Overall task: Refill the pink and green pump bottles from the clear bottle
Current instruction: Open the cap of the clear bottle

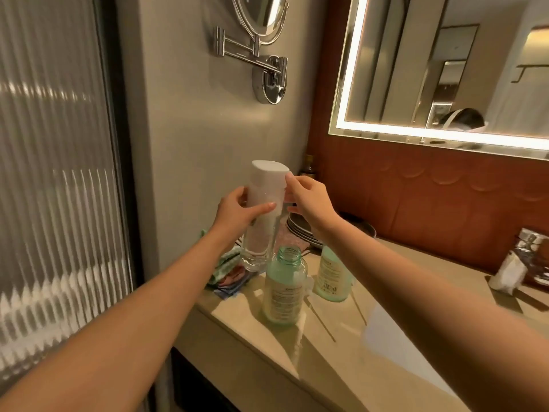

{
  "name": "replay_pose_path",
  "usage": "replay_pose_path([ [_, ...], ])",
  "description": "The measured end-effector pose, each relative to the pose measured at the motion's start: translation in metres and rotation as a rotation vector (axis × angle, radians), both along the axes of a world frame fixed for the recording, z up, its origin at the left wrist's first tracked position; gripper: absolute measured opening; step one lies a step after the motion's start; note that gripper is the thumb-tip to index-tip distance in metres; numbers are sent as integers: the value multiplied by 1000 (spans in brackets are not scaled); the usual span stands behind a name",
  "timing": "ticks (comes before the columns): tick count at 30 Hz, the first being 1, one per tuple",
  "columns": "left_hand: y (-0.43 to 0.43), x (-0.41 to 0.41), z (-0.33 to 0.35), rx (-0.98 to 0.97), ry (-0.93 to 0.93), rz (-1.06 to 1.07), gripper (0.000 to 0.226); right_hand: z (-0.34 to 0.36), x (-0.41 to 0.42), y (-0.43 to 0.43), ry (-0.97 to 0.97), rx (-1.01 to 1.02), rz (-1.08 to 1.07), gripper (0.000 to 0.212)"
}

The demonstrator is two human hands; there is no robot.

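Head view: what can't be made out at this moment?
- Far green bottle: top hidden by the right forearm; pump or open, cannot tell.
- Near green bottle: label too blurred to read.
- Clear bottle: fill level unclear; left hand covers its middle.
- Pink bottle: not seen in this view.

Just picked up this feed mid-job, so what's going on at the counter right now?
A person holds the clear bottle upright: the left hand grips its body and the right hand pinches its white cap, which is on. The near green bottle stands open-necked on the counter. A second green bottle stands behind it, its top hidden by the right forearm. Nothing is pouring. No pink bottle shows.
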State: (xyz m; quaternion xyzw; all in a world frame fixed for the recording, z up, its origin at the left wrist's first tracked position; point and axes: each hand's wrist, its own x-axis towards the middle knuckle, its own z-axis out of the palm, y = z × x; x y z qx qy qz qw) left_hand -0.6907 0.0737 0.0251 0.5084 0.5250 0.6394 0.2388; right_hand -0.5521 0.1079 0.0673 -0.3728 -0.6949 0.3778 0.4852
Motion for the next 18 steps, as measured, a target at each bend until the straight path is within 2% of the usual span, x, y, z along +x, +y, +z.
replay_pose_path([
  [4,-24,3,50,79,26,-10,59,45,6,-29,41,82,1,36],
  [9,-59,18,99,156,35,-76,59,89,24,-65,53,179,-23,24],
  [13,-86,51,103,150,42,-136,60,98,59,-100,65,181,-53,30],
  [18,-113,111,75,95,10,-224,53,77,118,-138,8,128,-95,34],
])
